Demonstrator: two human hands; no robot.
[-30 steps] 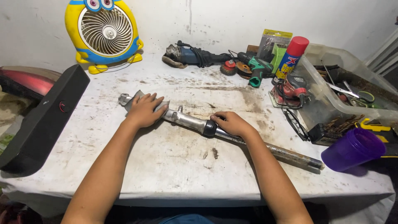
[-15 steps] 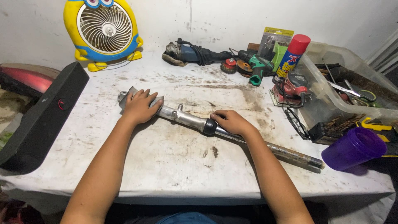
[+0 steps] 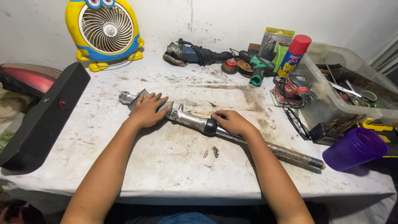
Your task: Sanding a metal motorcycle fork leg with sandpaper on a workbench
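Table: white worktop (image 3: 174,174), stained w/ grime & rust marks; your arms came in from the near edge.
Speaker: long black bar (image 3: 41,120), lying at an angle on the table's left side.
Bin: clear plastic tub (image 3: 327,95) at right, w/ hand tools inside.
Fan: yellow & blue cartoon-shaped fan (image 3: 105,31), upright at the back wall, left.
Fork leg: long metal fork tube (image 3: 190,119) lay diagonally across mid-table, silver casting end at left, rusty tube end running right toward the cup.
Grinder: blue angle grinder (image 3: 186,53) at the back, cord bundled on it.
Cup: purple plastic cup (image 3: 354,149), near right edge, just beside the tube's far end.
Spray can: red-capped can (image 3: 293,56), upright by the bin.
Left hand: your left hand (image 3: 148,110) lay palm down, fingers spread, pressing a grey rag/sandpaper sheet onto the silver end.
Right hand: your right hand (image 3: 232,122) was curled over the tube next to the black seal collar, gripping it.
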